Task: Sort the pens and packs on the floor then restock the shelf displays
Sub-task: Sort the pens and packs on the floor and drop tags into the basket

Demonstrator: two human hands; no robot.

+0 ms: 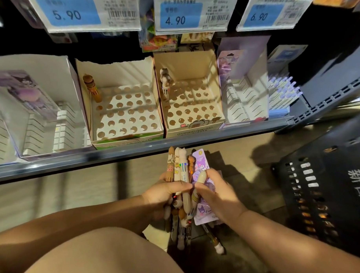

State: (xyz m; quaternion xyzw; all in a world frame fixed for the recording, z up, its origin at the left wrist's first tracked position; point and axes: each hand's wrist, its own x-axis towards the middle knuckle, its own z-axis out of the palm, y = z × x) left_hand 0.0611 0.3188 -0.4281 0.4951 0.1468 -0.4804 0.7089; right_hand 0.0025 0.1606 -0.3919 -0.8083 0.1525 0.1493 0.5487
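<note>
Crouches at a low shelf (134,151), one bare knee (97,255) near and left. Grips in the left hand (167,195) a bundle of pens (179,167), fingers curled round its middle. Points the animal-topped ends far, toward the shelf edge, with the other ends fanning out below the hands, above the floor (75,191).

Pinches in the right hand (215,194) a cream pen (201,177) between thumb and fingers. Holds under the same hand a purple pack (200,161), just right of the bundle and touching it. Holds both hands side by side, near the shelf front, thumbs almost meeting.

Faces two cardboard boxes pierced with round holes. In the left display box (123,111), a single brown pen (91,88), upright in the far left corner. In the right display box (194,103), a single cat-topped pen (165,81), upright, likewise at far left. Left of these, a clear case (28,96) with purple print. Right of these, a box of lilac pens (283,94).

Overhead, three price tags: 5.90 (68,14), 4.90 (179,17), 6.90 (262,16). On the floor at right, a black basket (323,188), apart from the hands.
</note>
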